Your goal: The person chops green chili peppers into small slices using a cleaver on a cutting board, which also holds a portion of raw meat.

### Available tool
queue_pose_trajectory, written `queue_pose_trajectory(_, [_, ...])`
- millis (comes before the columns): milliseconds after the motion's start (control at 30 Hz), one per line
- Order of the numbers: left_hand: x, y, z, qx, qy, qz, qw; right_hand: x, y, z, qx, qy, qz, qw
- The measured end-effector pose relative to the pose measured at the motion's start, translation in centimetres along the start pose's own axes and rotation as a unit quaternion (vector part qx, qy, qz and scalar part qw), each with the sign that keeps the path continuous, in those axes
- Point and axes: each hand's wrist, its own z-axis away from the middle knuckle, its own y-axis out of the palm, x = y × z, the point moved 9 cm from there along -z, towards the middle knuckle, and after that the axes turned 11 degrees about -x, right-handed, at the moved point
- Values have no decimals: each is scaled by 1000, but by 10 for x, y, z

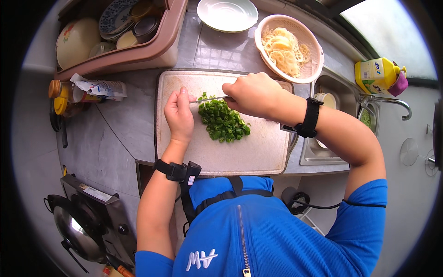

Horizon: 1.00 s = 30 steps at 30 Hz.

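My right hand (254, 95) is closed around the handle end of a kitchen knife, whose blade (211, 99) shows as a thin edge pointing left. At the blade's far end is my left hand (180, 112), thumb up and fingertips at the tip; whether they pinch the metal or only touch it is unclear. Below the blade, a heap of chopped green peppers (223, 121) lies on a pale cutting board (180, 152) with a dark rim. The knife handle is hidden inside my right fist.
A pink colander (317, 57) holds sliced lotus root (283, 48). Beside it stands a pale plate (227, 14). To the right are a steel sink (325, 159) and faucet (391, 100). A dish bin (166, 45), jars (65, 91) and a lidded wok (78, 232) occupy the left.
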Motion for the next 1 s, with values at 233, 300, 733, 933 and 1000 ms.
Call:
queue_pose_trajectory(233, [15, 0, 5, -18, -31, -22, 999, -3, 17, 1, 24, -9, -6, 1000])
queue_pose_trajectory(300, [16, -2, 6, -19, -32, -23, 999, -6, 20, -2, 31, -10, -7, 999])
queue_pose_trajectory(733, [17, 1, 17, -9, 110, -128, 986, -15, 43, 23, -47, -2, 3, 999])
queue_pose_trajectory(933, [-16, 6, 4, 11, 3, -47, 999, 0, -4, 14, -106, -32, -12, 994])
queue_pose_trajectory(1000, [-19, 2, 5, 9, 12, -10, 1000, 14, -11, 18, -60, -35, 7, 998])
